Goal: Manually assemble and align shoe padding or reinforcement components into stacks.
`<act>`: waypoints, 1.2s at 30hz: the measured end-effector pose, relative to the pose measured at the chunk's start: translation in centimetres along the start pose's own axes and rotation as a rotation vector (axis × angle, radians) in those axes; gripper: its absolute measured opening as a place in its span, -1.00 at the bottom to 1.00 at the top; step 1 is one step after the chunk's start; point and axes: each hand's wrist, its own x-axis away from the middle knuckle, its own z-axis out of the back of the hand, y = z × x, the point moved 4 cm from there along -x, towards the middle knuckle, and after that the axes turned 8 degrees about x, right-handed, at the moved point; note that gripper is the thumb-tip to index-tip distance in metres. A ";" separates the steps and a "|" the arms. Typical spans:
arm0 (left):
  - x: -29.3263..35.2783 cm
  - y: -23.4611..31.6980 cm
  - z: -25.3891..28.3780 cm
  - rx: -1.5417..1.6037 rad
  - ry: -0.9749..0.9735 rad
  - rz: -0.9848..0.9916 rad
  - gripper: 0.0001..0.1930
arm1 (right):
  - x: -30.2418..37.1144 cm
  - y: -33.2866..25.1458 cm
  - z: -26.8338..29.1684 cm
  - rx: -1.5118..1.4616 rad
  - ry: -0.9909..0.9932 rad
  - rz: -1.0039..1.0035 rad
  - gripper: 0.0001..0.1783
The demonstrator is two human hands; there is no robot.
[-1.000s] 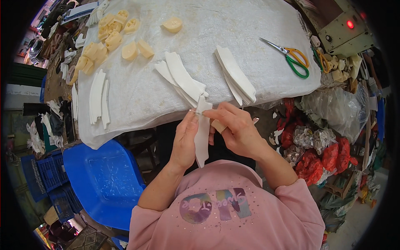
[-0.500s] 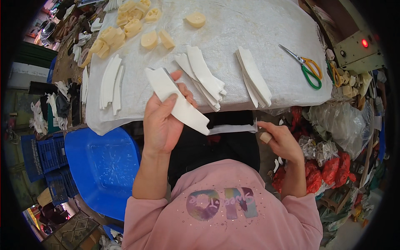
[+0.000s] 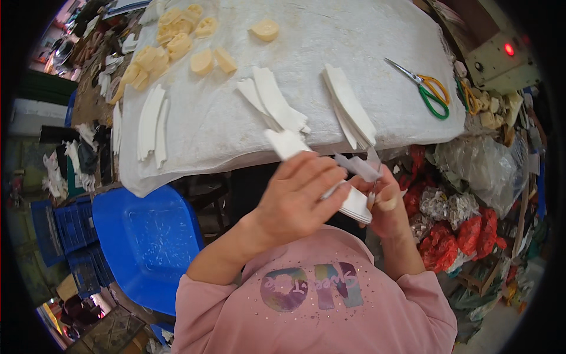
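My left hand is wrapped over a stack of curved white strips, back of the hand upward. The far end of the stack pokes out beyond the fingers, over the table's front edge. My right hand is closed at the near end, pinching a thin translucent strip that curls up between the hands. Where this strip meets the stack is hard to make out. Beyond the hands, similar white strips lie in a middle pile, a right pile and a left pile.
Scissors with green and orange handles lie at the table's right. Several cream-coloured moulded pieces sit at the far left on the white sheet. A blue plastic chair stands left; red bags lie right.
My left hand has turned over and moved right with the white stack. My right hand has come up close to it, and the translucent strip, earlier stretched straight, now curls between them.
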 end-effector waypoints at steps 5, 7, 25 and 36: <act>1.0 -1.9 0.6 -0.093 0.330 0.282 -0.65 | -0.4 -0.1 -0.4 0.080 0.285 0.116 -0.53; 2.2 -2.7 0.9 -0.147 0.416 0.356 -0.63 | -0.3 -0.2 -0.1 0.213 0.286 0.070 -0.53; 3.5 -3.6 -2.5 0.868 0.143 0.749 -0.59 | -2.7 -3.8 -5.7 1.586 -0.003 0.654 -0.56; 4.2 -5.0 -2.9 1.412 0.494 1.043 -0.60 | -1.9 -3.6 -4.4 0.644 -0.676 0.449 -0.50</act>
